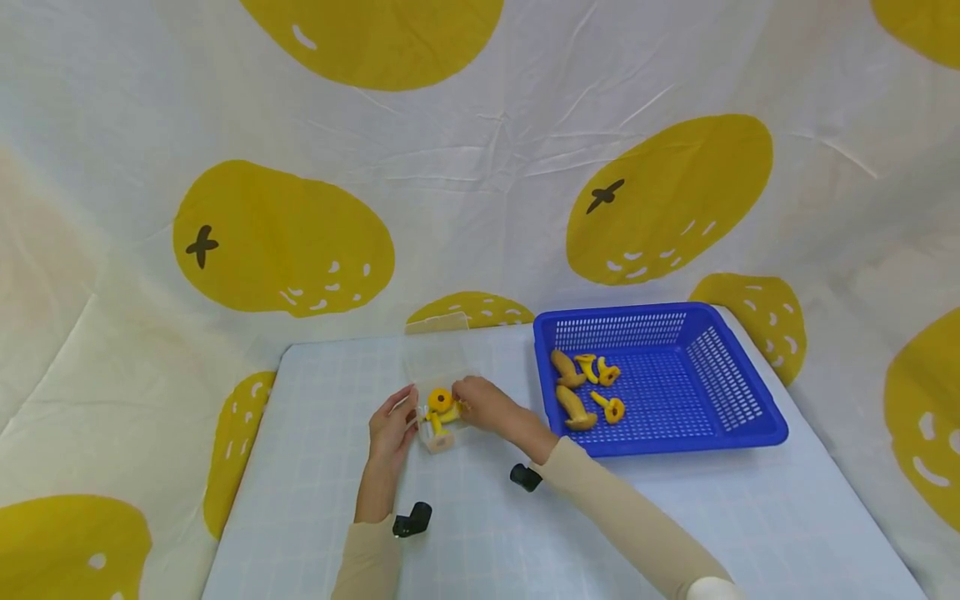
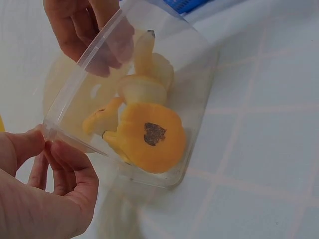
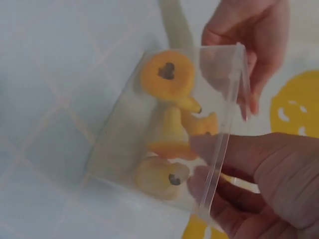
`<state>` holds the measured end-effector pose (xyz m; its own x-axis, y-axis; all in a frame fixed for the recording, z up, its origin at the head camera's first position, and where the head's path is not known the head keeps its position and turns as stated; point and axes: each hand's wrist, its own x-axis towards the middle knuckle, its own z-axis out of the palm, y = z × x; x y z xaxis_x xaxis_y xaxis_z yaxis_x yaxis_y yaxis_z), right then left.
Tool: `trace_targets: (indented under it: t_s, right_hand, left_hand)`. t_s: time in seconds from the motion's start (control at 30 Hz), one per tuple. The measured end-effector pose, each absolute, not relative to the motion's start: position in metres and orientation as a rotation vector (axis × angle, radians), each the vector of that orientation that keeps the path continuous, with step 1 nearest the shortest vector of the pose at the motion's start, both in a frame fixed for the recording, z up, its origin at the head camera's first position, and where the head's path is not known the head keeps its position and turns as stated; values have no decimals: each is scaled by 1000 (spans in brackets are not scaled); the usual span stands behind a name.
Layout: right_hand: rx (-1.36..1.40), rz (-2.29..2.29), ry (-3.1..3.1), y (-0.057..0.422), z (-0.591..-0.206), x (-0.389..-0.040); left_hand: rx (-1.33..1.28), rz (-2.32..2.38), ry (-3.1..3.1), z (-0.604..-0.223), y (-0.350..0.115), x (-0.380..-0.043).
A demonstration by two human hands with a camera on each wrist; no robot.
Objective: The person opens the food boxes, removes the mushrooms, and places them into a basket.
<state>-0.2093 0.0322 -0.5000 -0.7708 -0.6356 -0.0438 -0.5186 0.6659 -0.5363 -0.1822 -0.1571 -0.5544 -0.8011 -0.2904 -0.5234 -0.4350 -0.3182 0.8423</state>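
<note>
A clear plastic box (image 2: 199, 84) with its lid (image 1: 435, 354) folded back sits on the table. Inside it lie several yellow mushrooms, one showing an orange cap (image 2: 152, 137) with a dark patch in its middle. At the left side, my left hand (image 1: 392, 427) pinches the box's rim between thumb and fingers. My right hand (image 1: 487, 406) reaches in over the opposite rim. Its thumb and fingertips stand apart inside the box, close to a pale mushroom (image 3: 157, 179) with a dark stem end, and nothing shows between them.
To the right stands a blue plastic basket (image 1: 750, 435). Two brown mushrooms (image 1: 575, 408) and several small yellow mushrooms (image 1: 613, 410) lie at its left end. A white cloth with yellow fruit prints hangs behind the table (image 1: 315, 483).
</note>
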Motion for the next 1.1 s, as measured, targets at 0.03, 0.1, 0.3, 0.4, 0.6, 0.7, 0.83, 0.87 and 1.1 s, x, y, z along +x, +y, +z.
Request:
trace_targets:
  t_s: [0.03, 0.1, 0.3, 0.4, 0.6, 0.7, 0.83, 0.87, 1.1]
  right_hand:
    - [-929, -667, 2692, 30, -500, -208]
    - [-933, -493, 2765, 25, -501, -207]
    - [-911, -207, 2858, 17, -501, -203]
    - [-907, -168, 2868, 15, -500, -202]
    - [-959, -196, 2836, 16, -496, -198]
    - [-1015, -260, 2821, 20, -490, -197]
    - [-964, -390, 2762, 30, -478, -200]
    - [-937, -429, 2742, 33, -475, -201]
    - [-1007, -753, 2691, 60, -469, -207]
  left_hand:
    - [-947, 2289, 1775, -554, -157, -182]
    - [-941, 2299, 1777, -553, -156, -183]
    - [-932, 2296, 1772, -552, -154, -183]
    - [-924, 2293, 1777, -552, -155, -183]
    - [-921, 2289, 1774, -554, -156, -182]
    - [-919, 2295, 1768, -555, -157, -182]
    - [-905, 2307, 1769, -555, -157, -182]
    - [-902, 2302, 1776, -555, -157, -182]
    - [-913, 2287, 1791, -555, -157, -180]
